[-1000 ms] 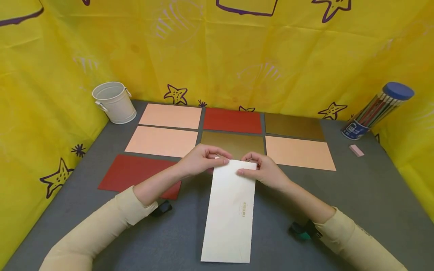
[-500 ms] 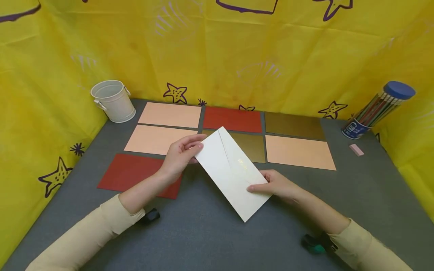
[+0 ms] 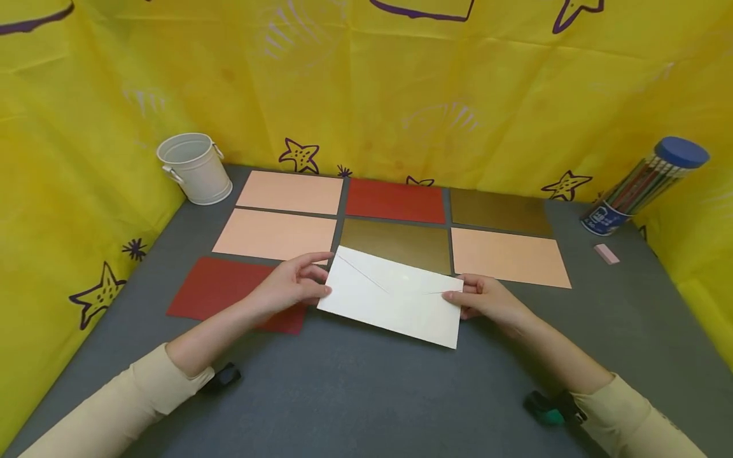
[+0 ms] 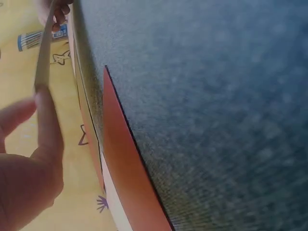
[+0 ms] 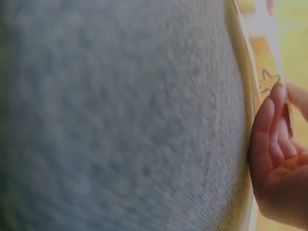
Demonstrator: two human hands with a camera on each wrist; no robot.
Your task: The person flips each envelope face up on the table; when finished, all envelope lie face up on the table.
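Note:
A white envelope (image 3: 395, 305) is held up crosswise between both hands, its flap lines facing the head camera. My left hand (image 3: 289, 283) pinches its left end between thumb and fingers. At the right end, my right hand (image 3: 492, 302) grips it with the thumb on top and the fingers behind. Seen edge-on in the left wrist view, the envelope (image 4: 44, 62) is a thin strip with the left hand (image 4: 29, 178) at its near end. In the right wrist view the right hand (image 5: 279, 154) has its fingertips on the bright strip of the envelope.
Rectangles of paper lie in rows on the grey table (image 3: 366, 394): red (image 3: 395, 200), gold (image 3: 401, 242) and peach (image 3: 509, 257), with a second red one (image 3: 229, 289) at the left. A white pail (image 3: 197, 172) stands back left, a pencil tub (image 3: 635, 191) and an eraser (image 3: 607, 254) at right.
The envelope has turned from lengthwise, through a slant, to nearly crosswise, and its flap side now shows. My hands have moved apart to its two ends.

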